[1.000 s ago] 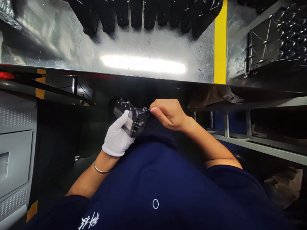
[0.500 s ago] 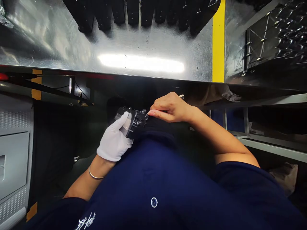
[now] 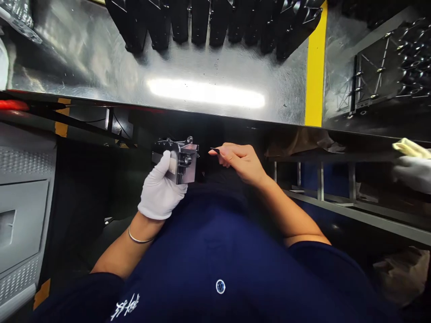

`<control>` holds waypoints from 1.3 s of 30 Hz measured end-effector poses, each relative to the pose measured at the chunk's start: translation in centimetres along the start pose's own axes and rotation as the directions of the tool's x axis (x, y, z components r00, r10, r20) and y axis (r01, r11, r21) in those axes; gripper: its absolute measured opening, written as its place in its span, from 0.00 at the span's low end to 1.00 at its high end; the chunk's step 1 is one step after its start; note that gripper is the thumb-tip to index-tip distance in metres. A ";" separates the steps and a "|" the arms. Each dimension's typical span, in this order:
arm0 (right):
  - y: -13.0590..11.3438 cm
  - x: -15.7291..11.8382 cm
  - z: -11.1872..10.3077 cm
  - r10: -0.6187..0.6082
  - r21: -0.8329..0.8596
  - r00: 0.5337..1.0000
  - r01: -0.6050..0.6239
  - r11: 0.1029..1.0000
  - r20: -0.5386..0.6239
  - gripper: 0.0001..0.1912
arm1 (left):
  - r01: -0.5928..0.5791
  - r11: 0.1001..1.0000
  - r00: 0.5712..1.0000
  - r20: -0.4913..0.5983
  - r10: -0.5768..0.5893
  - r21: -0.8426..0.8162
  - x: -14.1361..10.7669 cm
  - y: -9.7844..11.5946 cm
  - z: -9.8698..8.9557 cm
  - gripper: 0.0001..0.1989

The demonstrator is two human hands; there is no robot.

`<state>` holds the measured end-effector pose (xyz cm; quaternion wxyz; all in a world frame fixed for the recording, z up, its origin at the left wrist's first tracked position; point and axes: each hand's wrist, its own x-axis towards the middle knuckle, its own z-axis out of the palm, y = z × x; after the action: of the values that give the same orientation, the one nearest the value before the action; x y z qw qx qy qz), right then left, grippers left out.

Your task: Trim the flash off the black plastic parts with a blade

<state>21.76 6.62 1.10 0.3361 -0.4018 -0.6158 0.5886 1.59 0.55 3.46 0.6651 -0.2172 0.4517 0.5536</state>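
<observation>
My left hand (image 3: 160, 190), in a white glove, grips a black moulded plastic part (image 3: 183, 167) in front of my body, with the thumb on its near face. A flat, shiny side of the part faces right, with small bosses and clips beside it. Bare and closed, my right hand (image 3: 240, 161) is a short way to the right of the part and does not touch it. Between its thumb and forefinger is a thin, dark, pointed tool (image 3: 214, 150); the rest is hidden by the hand, so its kind is unclear.
Ahead is a metal bench (image 3: 202, 67) with a row of black plastic parts (image 3: 198, 27) and a yellow stripe (image 3: 314, 89). At right, another person's gloved hand (image 3: 414, 172) holds a pale yellow cloth-like item (image 3: 411, 147) above a metal rack (image 3: 336, 202). A grey case (image 3: 23, 215) stands left.
My right hand has drawn back from the part and turned, and the tool's tip has left the part's edge. The part is turned to show its flat side. Another person's hand has appeared at right.
</observation>
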 end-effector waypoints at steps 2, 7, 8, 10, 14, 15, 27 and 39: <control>0.4 -0.2 1.5 -0.013 0.032 0.997 0.016 0.999 -0.079 0.23 | 0.002 0.999 1.000 0.000 -0.002 -0.042 -0.2 -0.3 0.4 0.17; 0.5 -0.9 4.2 0.083 0.127 0.988 -0.066 0.990 -0.133 0.24 | 0.000 1.000 0.997 0.083 0.000 -0.002 -0.2 -1.1 0.5 0.21; 0.6 -1.0 4.7 0.113 0.155 0.981 -0.088 0.984 -0.157 0.24 | 0.004 1.000 0.996 0.088 -0.005 0.011 -0.1 -1.3 0.5 0.21; 0.8 -1.1 5.8 0.143 0.210 0.960 -0.092 0.973 -0.242 0.26 | 0.022 1.000 0.996 0.083 -0.022 0.009 -0.2 -1.6 0.5 0.21; 1.9 -1.0 7.3 0.175 0.347 0.882 -0.014 0.938 -0.437 0.26 | 0.063 0.997 0.996 0.055 -0.066 0.047 -0.5 -2.0 0.6 0.21; 2.1 -1.0 7.3 0.180 0.371 0.872 0.002 0.928 -0.456 0.26 | 0.071 0.995 0.996 0.045 -0.074 0.063 -0.6 -2.0 0.6 0.21; 0.4 -1.8 2.0 -0.502 -0.438 0.861 0.423 0.793 -0.078 0.11 | 0.143 0.985 0.989 0.043 -0.140 -0.094 -1.4 -1.2 1.0 0.20; 0.3 -1.9 1.8 -0.488 -0.449 0.872 0.424 0.786 -0.031 0.13 | 0.039 0.998 0.993 0.105 -0.045 0.056 -1.1 -1.5 0.2 0.22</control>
<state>21.02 4.04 0.80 0.4158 -0.3465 -0.7822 0.3087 3.07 -0.34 4.14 0.7053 -0.1789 0.4259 0.5377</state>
